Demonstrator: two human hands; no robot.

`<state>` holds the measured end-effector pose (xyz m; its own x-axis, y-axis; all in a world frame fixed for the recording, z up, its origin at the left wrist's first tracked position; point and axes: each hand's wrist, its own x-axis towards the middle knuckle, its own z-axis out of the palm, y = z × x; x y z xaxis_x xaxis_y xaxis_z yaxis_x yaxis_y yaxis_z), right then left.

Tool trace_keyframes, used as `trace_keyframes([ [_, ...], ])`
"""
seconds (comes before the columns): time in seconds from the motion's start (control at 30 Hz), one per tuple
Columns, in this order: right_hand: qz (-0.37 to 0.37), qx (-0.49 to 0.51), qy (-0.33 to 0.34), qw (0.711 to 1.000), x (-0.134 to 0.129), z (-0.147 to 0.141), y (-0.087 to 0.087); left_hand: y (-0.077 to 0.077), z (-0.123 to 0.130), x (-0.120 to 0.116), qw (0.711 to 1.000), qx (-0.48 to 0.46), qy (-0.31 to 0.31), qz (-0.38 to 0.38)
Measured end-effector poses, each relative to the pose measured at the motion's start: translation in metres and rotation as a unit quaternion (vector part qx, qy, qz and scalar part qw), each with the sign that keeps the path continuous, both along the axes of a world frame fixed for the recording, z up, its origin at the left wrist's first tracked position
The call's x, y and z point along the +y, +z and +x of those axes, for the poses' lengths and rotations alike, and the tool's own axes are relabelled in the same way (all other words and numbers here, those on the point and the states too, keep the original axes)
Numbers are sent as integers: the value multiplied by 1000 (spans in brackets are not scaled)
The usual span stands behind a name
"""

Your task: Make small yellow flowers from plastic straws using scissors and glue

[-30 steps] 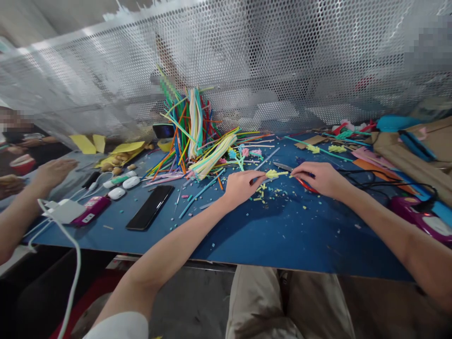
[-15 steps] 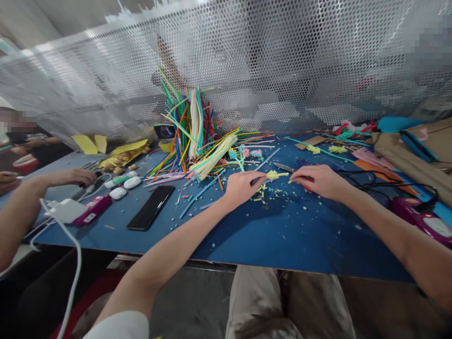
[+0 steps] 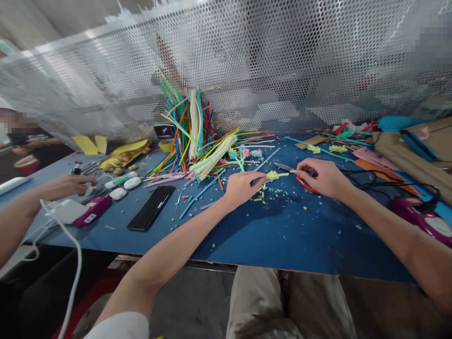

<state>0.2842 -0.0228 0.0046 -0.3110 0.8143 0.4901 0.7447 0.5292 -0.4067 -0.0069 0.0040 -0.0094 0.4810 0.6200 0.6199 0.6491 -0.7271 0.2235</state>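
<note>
My left hand (image 3: 243, 188) pinches one end of a small yellow fuzzy piece (image 3: 273, 175) above the blue table (image 3: 268, 245). The piece's thin end points right, to the fingertips of my right hand (image 3: 319, 176), which are closed at its tip. Under my right hand lie scissors with red handles (image 3: 305, 185) and blades pointing left. Small yellow and blue clippings (image 3: 278, 193) are scattered below the piece. Behind it stand small pink and blue fuzzy flowers (image 3: 245, 152).
A heap of coloured pipe cleaners (image 3: 194, 127) stands by the perforated metal screen (image 3: 282, 61). At left are a black phone (image 3: 151, 207), a purple power strip (image 3: 92, 211) and another person's hand (image 3: 67, 186). Two yellow pieces (image 3: 337, 149) and black cables lie at right.
My right hand has moved slightly right and up, baring more of the scissors' red handles. My left hand has stayed in place. The other person's hand at left has shifted, and a white object now shows there.
</note>
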Motion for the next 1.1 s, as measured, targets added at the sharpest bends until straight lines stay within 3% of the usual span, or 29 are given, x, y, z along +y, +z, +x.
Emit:
trace_keyframes([
  [0.13, 7, 33, -13, 999, -3, -4, -1, 0, 0, 1, 1000, 0, -2, 0],
  [0.3, -72, 234, 22, 969, -6, -14, -8, -1, 0, 1, 1000, 4, -4, -7],
  [0.37, -98, 261, 36, 960, -8, -19, -11, -1, 0, 1, 1000, 5, -1, -7],
  [0.67, -74, 131, 37, 988, -15, -27, -11, -4, -1, 2, 1000, 8, 7, -5],
  [1.1, -49, 114, 55, 991, -16, -28, -8, -1, 0, 0, 1000, 10, -15, -9],
])
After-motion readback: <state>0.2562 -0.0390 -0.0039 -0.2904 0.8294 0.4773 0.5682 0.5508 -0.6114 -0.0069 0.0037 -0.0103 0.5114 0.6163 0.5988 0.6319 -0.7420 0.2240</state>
